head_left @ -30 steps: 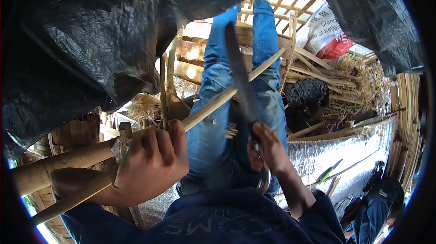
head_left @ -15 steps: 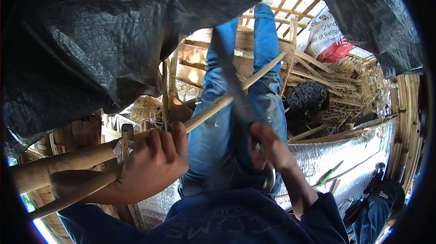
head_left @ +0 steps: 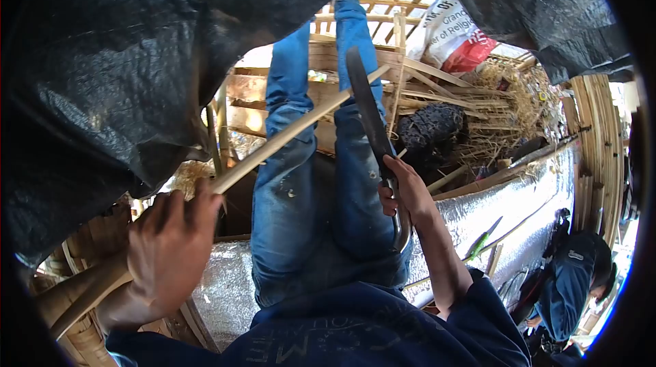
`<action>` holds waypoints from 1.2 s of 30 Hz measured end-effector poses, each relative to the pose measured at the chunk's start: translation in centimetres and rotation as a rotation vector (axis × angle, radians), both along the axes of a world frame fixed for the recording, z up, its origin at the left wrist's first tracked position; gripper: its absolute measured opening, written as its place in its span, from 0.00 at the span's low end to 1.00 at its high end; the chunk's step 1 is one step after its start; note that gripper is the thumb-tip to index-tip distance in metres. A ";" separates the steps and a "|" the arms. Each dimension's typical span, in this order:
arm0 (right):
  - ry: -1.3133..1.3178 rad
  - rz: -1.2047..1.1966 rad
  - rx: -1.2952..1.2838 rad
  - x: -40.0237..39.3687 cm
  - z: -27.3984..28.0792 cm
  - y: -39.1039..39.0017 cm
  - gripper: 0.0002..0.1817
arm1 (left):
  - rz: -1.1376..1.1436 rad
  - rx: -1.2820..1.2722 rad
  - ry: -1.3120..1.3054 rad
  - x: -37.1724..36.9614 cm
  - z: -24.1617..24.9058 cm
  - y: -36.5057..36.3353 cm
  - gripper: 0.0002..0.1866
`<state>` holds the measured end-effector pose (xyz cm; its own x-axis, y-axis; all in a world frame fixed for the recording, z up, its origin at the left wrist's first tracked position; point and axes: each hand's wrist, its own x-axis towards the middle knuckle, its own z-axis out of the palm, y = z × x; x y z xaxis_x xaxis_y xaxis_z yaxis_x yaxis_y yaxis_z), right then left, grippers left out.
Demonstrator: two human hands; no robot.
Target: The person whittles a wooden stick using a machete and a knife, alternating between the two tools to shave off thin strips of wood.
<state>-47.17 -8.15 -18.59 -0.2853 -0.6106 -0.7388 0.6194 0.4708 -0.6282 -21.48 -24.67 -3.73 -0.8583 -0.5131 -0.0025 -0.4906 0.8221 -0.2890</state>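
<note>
A long pale wooden stick (head_left: 283, 137) slants across the view, from the lower left up over both jeans-clad legs (head_left: 283, 182). My left hand (head_left: 171, 254), slightly blurred, is closed around its lower part, knuckles upward. My right hand (head_left: 408, 193) grips a machete (head_left: 367, 104) by its handle, above the right thigh. The dark blade points up and away and overlaps the stick close to its far end. Part of the machete's handle is hidden by my fingers.
Black plastic sheeting (head_left: 102, 80) hangs at upper left. Silver foil sheet (head_left: 540, 196) lies at right, with a green-handled knife (head_left: 480, 242) on it. Straw (head_left: 523, 93), bamboo strips and a printed sack (head_left: 454, 35) are beyond. Another person (head_left: 574, 292) is at lower right.
My left hand has shifted left and slightly down along with the stick. The machete, blurred before over the stick's middle, now shows sharply near the far end. The whole view has shifted.
</note>
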 end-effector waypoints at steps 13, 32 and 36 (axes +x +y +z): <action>-0.053 -0.303 0.081 -0.6 -1.0 5.8 0.13 | 0.095 0.271 0.277 0.7 0.3 -4.8 0.08; 0.115 -0.357 0.135 -0.5 -0.3 5.9 0.14 | -0.020 0.756 0.306 -1.5 -18.3 -7.7 0.23; 0.115 -0.321 0.137 -0.6 -0.5 4.8 0.11 | 0.001 0.781 0.456 -1.7 -15.4 -7.0 0.21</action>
<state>-47.74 -3.34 -19.10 -0.5318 -0.3740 -0.7598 0.6785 0.3487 -0.6465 -23.14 -31.68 -19.16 -0.8610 -0.5086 -0.0094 -0.4211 0.7023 0.5740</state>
